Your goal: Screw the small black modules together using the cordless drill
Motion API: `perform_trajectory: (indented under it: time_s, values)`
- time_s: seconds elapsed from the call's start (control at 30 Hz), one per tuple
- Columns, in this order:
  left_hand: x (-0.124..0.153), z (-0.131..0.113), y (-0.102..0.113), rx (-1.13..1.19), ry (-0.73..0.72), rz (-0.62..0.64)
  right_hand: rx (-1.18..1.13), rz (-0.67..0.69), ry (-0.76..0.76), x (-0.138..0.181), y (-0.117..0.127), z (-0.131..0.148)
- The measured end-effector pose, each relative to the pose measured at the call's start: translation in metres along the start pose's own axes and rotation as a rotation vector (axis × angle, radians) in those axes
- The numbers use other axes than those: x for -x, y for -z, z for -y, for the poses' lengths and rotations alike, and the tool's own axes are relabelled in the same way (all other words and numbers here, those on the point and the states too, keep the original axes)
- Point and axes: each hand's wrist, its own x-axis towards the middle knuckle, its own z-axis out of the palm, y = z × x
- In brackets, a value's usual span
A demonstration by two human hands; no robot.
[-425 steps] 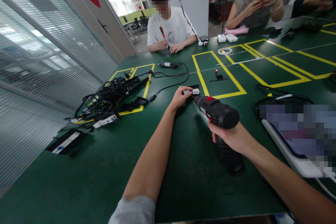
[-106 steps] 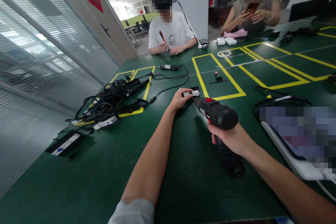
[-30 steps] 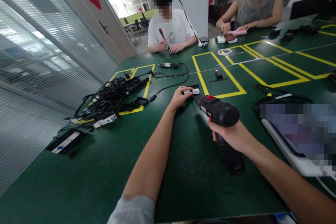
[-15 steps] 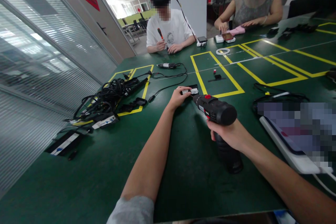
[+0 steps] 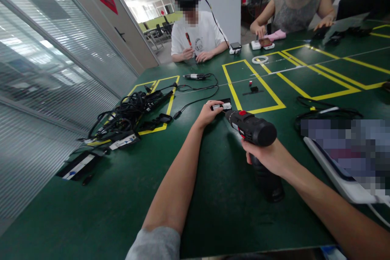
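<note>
My right hand (image 5: 269, 157) is wrapped round the grip of a black cordless drill (image 5: 254, 130) with a red switch on top. Its nose points forward and left at a small black box with a white label (image 5: 224, 105) lying on the green table (image 5: 122, 199). My left hand (image 5: 209, 113) is closed on the left end of that box and presses it down, just beside a yellow floor-tape line. The drill's tip meets the box at its near right corner.
A tangle of black cables and power adapters (image 5: 128, 111) lies to the left, with another labelled adapter (image 5: 77, 165) nearer the edge. A white power strip (image 5: 338, 174) is on the right. Across the table a person in a white shirt (image 5: 198, 34) holds a red screwdriver; another person (image 5: 292, 12) sits at the far right.
My hands, the drill and the box keep the same place throughout. The person at the far right has lowered their hands from their face to the table and reached one arm sideways.
</note>
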Motion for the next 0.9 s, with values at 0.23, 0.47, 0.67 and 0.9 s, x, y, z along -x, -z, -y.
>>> perform_trajectory:
  time_s: [0.23,0.47,0.67,0.9]
  values:
    - [0.000,-0.002,0.000,-0.011,0.002,0.008,0.015,0.004,-0.024,-0.001,-0.001,0.000]
    - [0.000,0.000,-0.003,0.006,-0.012,-0.006,0.340,-0.087,0.224,0.023,-0.018,-0.005]
    - [0.001,0.004,-0.005,-0.038,-0.101,-0.005,0.863,-0.092,0.123,0.038,-0.050,-0.019]
    - [0.006,0.005,-0.013,-0.178,-0.134,-0.072,0.972,-0.020,0.102,0.032,-0.064,-0.027]
